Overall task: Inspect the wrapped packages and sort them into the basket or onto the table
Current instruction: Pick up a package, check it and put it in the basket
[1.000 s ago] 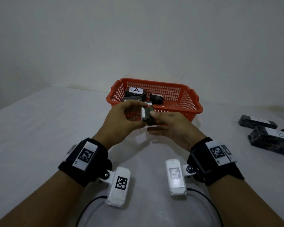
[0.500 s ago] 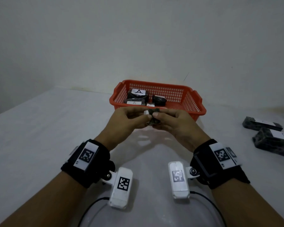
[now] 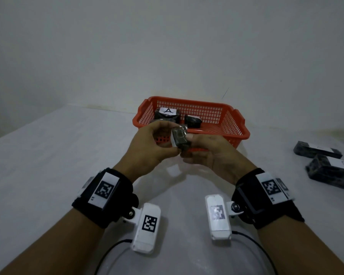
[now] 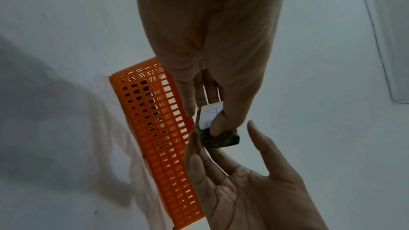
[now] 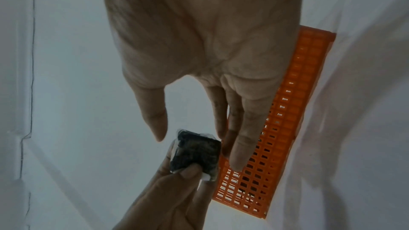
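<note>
In the head view, the left hand [image 3: 147, 149] and the right hand [image 3: 213, 153] meet above the white table [image 3: 48, 165], just in front of the orange basket [image 3: 236, 124], and between them stands a small dark wrapped package [image 3: 179, 136], nearly upright. I think it is lifted close to the camera so that its label can be read before it is sorted. Inside the basket lie other dark packages; one shows a label with the letter A [image 3: 168, 111], and another dark package [image 3: 193, 120] lies beside it. Two long dark packages [image 3: 318, 150] rest on the table far to the right, apart from the basket, which I take as the second sorting place. In the left wrist view, the left thumb [image 4: 221, 121] presses on the white label [image 4: 210, 113] of the package [image 4: 221, 139] and the fingers behind curl against the other side, so this hand pinches it. The mark on the label looks like a triangle or an A, but I cannot tell which. In the right wrist view, the right hand [image 5: 203, 50] has its fingers [image 5: 241, 142] straight and a little spread; the fingertips lie just beside the far edge of the package [image 5: 197, 151] and seem to touch it, while the thumb [image 5: 155, 120] stands apart from it. This hand probably only steadies or turns the package.
</note>
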